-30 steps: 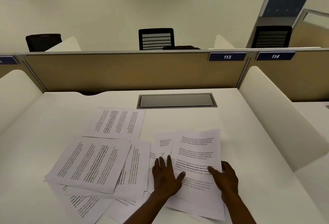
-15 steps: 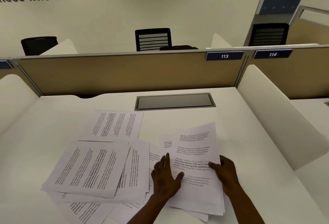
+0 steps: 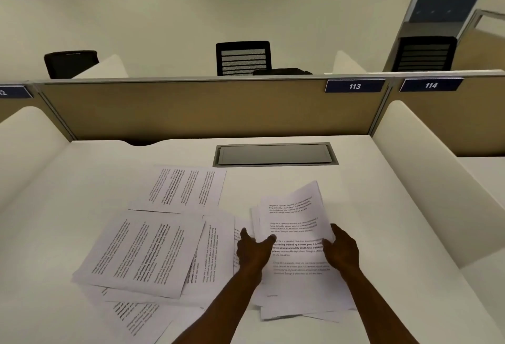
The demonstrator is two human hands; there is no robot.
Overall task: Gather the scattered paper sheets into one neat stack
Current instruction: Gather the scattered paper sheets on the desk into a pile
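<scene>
Printed white paper sheets lie on a white desk (image 3: 382, 220). A bundle of several sheets (image 3: 296, 256) sits at the right, its far end lifted and curled up. My left hand (image 3: 252, 250) grips its left edge and my right hand (image 3: 340, 250) grips its right edge. To the left, a loose overlapping pile of sheets (image 3: 142, 250) lies flat, with one separate sheet (image 3: 185, 186) further back and another sheet (image 3: 136, 316) poking out at the near edge.
A metal cable hatch (image 3: 274, 153) is set into the desk behind the papers. Tan partition (image 3: 205, 108) closes the back; white side dividers (image 3: 437, 174) flank the desk. Black chairs (image 3: 243, 58) stand beyond the partition.
Both hands went from lying flat on the right-hand sheets to gripping their side edges, squeezing them together. The bundle's far end has risen off the desk and narrowed.
</scene>
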